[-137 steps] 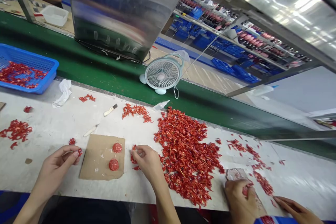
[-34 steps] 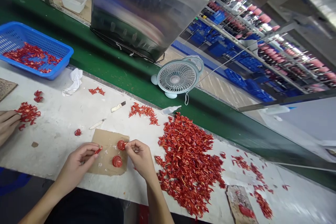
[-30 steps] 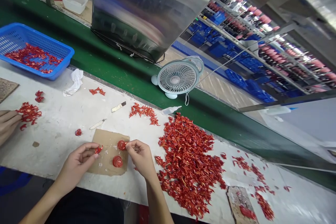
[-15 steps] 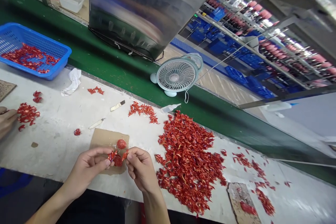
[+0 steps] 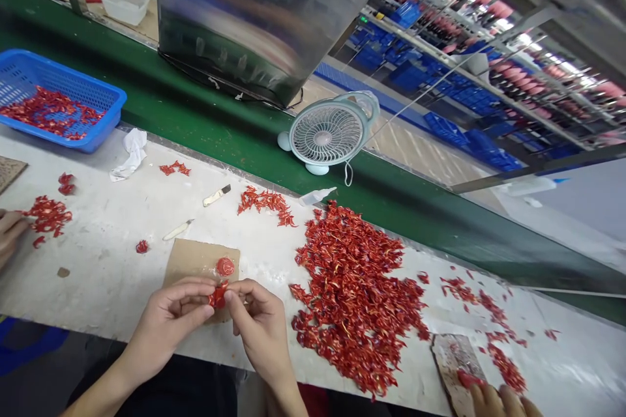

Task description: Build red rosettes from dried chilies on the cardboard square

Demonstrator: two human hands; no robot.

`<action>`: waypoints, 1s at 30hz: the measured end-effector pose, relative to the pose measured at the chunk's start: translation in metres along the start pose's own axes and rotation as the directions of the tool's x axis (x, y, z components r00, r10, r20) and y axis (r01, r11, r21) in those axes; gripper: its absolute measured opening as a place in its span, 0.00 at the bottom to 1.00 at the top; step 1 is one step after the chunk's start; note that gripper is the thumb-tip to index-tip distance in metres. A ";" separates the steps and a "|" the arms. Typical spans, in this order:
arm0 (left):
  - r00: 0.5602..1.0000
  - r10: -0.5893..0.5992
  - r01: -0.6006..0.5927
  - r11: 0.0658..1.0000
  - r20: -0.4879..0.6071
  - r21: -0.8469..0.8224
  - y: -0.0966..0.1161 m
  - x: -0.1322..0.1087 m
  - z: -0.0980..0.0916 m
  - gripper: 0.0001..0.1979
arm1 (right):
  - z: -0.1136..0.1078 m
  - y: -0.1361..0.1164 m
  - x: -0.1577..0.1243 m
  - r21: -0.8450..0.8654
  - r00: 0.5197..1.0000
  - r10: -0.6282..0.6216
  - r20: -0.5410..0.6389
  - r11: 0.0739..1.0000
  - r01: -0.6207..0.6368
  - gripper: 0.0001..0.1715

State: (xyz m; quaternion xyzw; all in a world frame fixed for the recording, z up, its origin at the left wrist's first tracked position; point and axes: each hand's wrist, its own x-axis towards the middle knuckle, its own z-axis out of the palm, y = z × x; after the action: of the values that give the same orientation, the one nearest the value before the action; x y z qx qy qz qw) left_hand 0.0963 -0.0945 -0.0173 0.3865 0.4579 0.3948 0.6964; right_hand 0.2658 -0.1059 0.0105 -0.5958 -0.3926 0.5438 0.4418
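Over the cardboard [image 5: 190, 260], at 6 o'clock from the red disc [image 5: 225, 266], a red cluster [image 5: 220, 295] is held, its long axis and pointing direction not discernible, between the narrow pinches of the left hand [image 5: 171, 316] and the right hand [image 5: 261, 322].

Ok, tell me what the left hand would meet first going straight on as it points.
Probably the right hand, close beyond the red pieces at the tips of the left hand; depth is hard to judge.

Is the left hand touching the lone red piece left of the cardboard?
Apart: the head view shows bare white tabletop between the left hand and the lone red piece.
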 end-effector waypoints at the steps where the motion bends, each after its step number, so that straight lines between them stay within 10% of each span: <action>1: 1.000 -0.001 0.001 1.000 -0.004 0.009 0.000 0.000 0.000 0.10 | 0.000 0.001 -0.001 -0.017 1.000 -0.009 -0.008 1.000 0.009 0.14; 8: 0.999 -0.024 0.024 1.000 -0.023 -0.017 0.003 -0.001 0.004 0.11 | -0.001 0.012 -0.008 -0.139 0.991 -0.128 -0.039 0.983 0.122 0.09; 23: 0.999 0.028 -0.028 1.000 0.026 0.012 0.002 -0.005 0.019 0.10 | 0.015 0.023 -0.011 0.185 0.985 -0.099 -0.143 0.975 0.124 0.13; 27: 0.985 0.172 -0.165 0.945 0.002 0.281 0.009 0.004 -0.002 0.13 | -0.012 0.027 -0.005 0.128 0.967 -0.102 -0.235 0.983 0.135 0.18; 30: 0.906 0.379 -0.172 0.738 -0.189 0.652 0.015 0.017 -0.043 0.16 | -0.061 0.030 0.001 -0.091 0.863 -0.177 -0.474 0.984 0.152 0.22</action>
State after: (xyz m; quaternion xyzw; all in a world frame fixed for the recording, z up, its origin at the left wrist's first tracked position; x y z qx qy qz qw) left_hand 0.0573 -0.0659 -0.0217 0.5914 0.6019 0.3769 0.3819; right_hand 0.3267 -0.1197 -0.0173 -0.6872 -0.3340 0.3294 0.5547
